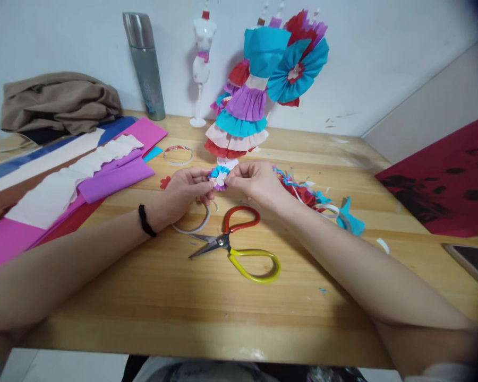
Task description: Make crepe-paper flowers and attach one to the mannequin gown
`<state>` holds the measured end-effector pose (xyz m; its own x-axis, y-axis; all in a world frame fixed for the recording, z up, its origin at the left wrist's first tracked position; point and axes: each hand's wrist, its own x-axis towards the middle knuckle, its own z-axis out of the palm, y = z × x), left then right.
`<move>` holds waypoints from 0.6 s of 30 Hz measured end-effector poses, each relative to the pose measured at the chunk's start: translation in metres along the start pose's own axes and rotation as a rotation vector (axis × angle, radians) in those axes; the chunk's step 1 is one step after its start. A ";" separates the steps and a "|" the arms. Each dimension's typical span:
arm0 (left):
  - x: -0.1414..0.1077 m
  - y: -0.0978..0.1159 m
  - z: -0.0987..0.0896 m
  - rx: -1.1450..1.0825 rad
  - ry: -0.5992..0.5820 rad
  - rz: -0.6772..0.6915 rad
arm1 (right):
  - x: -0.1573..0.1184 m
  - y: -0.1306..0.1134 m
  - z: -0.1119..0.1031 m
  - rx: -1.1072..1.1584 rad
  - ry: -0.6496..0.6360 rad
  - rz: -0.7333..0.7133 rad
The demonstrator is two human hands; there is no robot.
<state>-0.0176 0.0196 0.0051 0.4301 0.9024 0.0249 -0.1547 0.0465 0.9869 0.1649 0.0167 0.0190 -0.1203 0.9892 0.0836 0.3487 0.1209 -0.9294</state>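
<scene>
Between my two hands, above the middle of the table, is a small paper rosette point(220, 176) in blue and purple with a white flower-shaped centre. My left hand point(187, 188) pinches its left edge between thumb and fingers. On the opposite side, my right hand point(252, 181) grips the rosette near the white centre with thumb and forefinger. Open-bladed scissors point(223, 241) with one red and one yellow handle lie just below the hands. A roll of white tape point(195, 225) rests under my left hand, and a red paper flower point(165, 182) lies beside it.
Behind the hands stands a mannequin in a ruffled paper dress point(247, 106); a bare white mannequin point(203, 53) and a bottle point(145, 69) are farther back. Folded coloured paper point(115, 175) covers the left. Paper scraps point(302, 193), a red sheet point(450, 180) and a phone point(472, 262) lie right.
</scene>
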 end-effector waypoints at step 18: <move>0.001 -0.002 -0.001 -0.019 -0.001 -0.025 | 0.002 0.000 -0.002 0.013 0.018 -0.008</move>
<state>-0.0173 0.0212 0.0030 0.4349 0.9005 0.0001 -0.1602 0.0773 0.9840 0.1670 0.0188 0.0199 -0.1065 0.9895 0.0974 0.3354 0.1280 -0.9333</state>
